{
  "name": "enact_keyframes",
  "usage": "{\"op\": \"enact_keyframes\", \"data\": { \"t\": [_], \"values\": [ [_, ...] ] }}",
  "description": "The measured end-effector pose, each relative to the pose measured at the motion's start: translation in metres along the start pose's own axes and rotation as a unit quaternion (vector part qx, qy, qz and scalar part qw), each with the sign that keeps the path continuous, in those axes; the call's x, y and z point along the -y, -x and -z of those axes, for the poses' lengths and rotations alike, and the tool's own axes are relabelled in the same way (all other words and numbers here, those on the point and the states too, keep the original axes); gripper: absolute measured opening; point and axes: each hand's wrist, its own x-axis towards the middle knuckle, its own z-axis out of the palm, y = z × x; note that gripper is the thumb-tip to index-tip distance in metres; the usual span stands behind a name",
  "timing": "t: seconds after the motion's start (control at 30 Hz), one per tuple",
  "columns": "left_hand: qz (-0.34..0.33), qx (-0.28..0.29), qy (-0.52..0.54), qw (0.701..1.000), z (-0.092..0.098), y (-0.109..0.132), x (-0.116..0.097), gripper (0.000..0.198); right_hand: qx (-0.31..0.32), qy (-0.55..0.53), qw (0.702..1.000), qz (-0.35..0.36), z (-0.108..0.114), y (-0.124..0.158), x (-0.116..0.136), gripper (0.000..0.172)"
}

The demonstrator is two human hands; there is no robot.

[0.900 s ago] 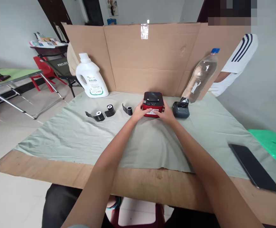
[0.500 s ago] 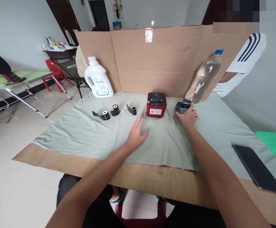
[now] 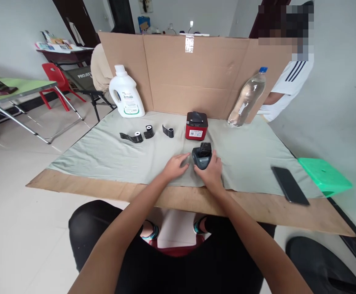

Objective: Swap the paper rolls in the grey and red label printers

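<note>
My right hand (image 3: 211,171) grips a small dark grey device (image 3: 202,160) from its right and near side. It looks like a portable label printer, with a black part sticking up at its far end. Just left of the device is my left hand (image 3: 176,166), fingers stretched out and holding nothing. Behind them stands a red and black box-shaped printer (image 3: 196,127) with a white label on its front. To its left lie three small black rolls of paper or tape: a left roll (image 3: 137,137), a middle roll (image 3: 148,131) and a right roll (image 3: 170,132), their ends partly unrolled.
A white detergent jug (image 3: 127,94) and a clear blue-capped bottle (image 3: 248,98) lean against a cardboard screen (image 3: 193,77). A black phone (image 3: 289,185) lies on the right of the cloth-covered table (image 3: 245,163). Beyond it is a green stool (image 3: 325,173). A person (image 3: 291,79) is behind the screen's right side.
My right hand has brought the dark device left and nearer, from beside the clear bottle to in front of the red printer. My left hand is now close beside it. The camera view has shifted.
</note>
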Motion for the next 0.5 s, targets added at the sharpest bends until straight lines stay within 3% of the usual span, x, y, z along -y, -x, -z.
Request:
{"op": "enact_keyframes", "data": {
  "t": [0.1,0.4,0.5],
  "values": [
    [-0.01,0.017,0.018,1.0,0.001,0.004,-0.005,0.045,0.008,0.02,1.0,-0.015,0.0,0.009,0.013,0.105],
    [0.001,0.052,0.013,0.999,0.005,0.005,-0.014,0.036,0.015,0.011,1.0,0.002,0.005,0.009,0.012,0.124],
    [-0.011,0.062,-0.011,0.998,0.003,0.005,-0.015,0.043,0.017,0.021,1.0,0.008,0.005,0.009,0.014,0.126]
  ]
}}
